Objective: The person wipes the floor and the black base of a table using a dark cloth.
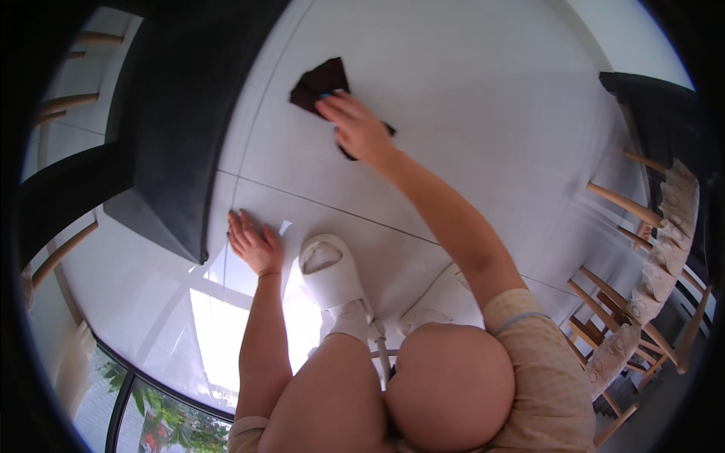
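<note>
My right hand [359, 124] presses a dark brown cloth [323, 79] against the glossy white tiled floor [481, 113]. The cloth spreads out past my fingertips, and its other edge shows under my palm. A small blue-green spot lies by the fingers, too blurred to name. Closer to me, my left hand [255, 243] rests on the floor with its fingers apart and holds nothing. It is beside a white slide sandal [328, 266] on my left foot. My second sandal [442, 300] is partly hidden behind my right arm and knee.
A black furniture base [175, 113] borders the floor on the left. Wooden-legged chairs with lace-trimmed covers [668, 243] stand on the right, near a black piece of furniture [662, 113]. A black-framed window [122, 407] is at lower left. Sunlight [218, 328] glares off the tiles.
</note>
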Demonstrator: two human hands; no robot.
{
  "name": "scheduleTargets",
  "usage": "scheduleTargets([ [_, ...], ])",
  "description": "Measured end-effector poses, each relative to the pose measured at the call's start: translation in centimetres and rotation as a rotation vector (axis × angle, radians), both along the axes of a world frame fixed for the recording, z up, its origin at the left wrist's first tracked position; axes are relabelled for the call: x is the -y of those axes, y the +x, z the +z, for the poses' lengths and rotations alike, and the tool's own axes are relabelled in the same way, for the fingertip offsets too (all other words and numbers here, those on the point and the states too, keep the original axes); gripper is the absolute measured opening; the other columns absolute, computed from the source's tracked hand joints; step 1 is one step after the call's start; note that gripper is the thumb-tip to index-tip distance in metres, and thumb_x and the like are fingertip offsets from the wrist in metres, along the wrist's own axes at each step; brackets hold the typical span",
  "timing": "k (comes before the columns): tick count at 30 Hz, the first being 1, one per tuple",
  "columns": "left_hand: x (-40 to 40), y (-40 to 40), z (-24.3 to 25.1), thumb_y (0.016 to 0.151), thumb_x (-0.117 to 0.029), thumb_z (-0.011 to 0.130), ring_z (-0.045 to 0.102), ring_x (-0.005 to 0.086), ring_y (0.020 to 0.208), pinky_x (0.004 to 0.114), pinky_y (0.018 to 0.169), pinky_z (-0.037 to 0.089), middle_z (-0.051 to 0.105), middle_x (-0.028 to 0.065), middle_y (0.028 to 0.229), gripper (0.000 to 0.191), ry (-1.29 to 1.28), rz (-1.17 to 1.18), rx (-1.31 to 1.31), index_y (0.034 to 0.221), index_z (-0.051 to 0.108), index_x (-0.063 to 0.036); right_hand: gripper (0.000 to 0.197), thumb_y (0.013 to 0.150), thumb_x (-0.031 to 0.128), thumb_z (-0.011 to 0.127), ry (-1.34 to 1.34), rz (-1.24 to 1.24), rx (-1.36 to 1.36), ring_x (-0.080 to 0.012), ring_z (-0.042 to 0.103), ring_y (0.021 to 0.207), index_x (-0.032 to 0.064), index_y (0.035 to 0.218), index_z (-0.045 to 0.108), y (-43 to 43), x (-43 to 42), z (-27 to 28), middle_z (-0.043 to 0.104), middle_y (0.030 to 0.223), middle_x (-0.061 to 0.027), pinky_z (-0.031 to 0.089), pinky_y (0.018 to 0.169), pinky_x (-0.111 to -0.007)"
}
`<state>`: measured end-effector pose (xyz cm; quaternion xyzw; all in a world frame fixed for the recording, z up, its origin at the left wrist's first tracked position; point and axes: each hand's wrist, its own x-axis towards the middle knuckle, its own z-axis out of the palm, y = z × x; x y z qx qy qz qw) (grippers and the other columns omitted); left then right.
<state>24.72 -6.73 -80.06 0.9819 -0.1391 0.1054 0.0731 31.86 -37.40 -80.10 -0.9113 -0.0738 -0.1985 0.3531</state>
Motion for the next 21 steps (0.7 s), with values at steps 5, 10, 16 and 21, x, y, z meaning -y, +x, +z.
scheduleTargets([
  [5,-1.1,0.0,0.6,0.086,-0.025,0.046,0.032,0.0358,0.126,0.048,0.103,0.023,0.032,0.0180,0.139,0.053,-0.032,0.021,-0.021,0.132,0.034,-0.0022,0.052,0.075,0.003,0.050,0.089,-0.794,-0.052,-0.0324,0.046,0.115,-0.0010,0.127,0.043,-7.3,10.0,1.7,0.047,0.125,-0.0188,0.037,0.097,-0.036],
  [10,-0.7,-0.3,0.5,0.086,-0.026,0.046,0.030,0.0359,0.127,0.049,0.103,0.021,0.029,0.0177,0.140,0.054,-0.042,0.045,-0.065,0.133,0.033,-0.0027,0.067,0.080,0.021,0.047,-0.069,-0.905,-0.326,-0.0372,0.024,0.130,-0.0048,0.136,0.022,-9.8,15.7,0.6,0.025,0.141,-0.0225,0.021,0.107,-0.041],
  [16,-0.7,-0.1,0.4,0.085,-0.026,0.046,0.030,0.0362,0.126,0.049,0.103,0.021,0.029,0.0176,0.140,0.054,-0.035,0.060,-0.079,0.133,0.033,-0.0030,0.059,0.081,0.027,0.050,-0.340,-0.627,-0.122,-0.0434,0.028,0.126,0.0011,0.132,0.037,3.0,9.6,-1.9,0.034,0.136,-0.0240,0.026,0.105,-0.047],
  [21,-1.1,-0.2,0.6,0.085,-0.027,0.046,0.030,0.0357,0.126,0.049,0.103,0.020,0.029,0.0180,0.140,0.055,-0.031,0.068,-0.095,0.132,0.034,-0.0016,0.054,0.074,0.016,0.058,-0.319,-0.049,-0.034,-0.0368,0.035,0.123,0.0014,0.124,0.046,7.6,-6.6,-0.2,0.040,0.133,-0.0162,0.032,0.102,-0.043],
])
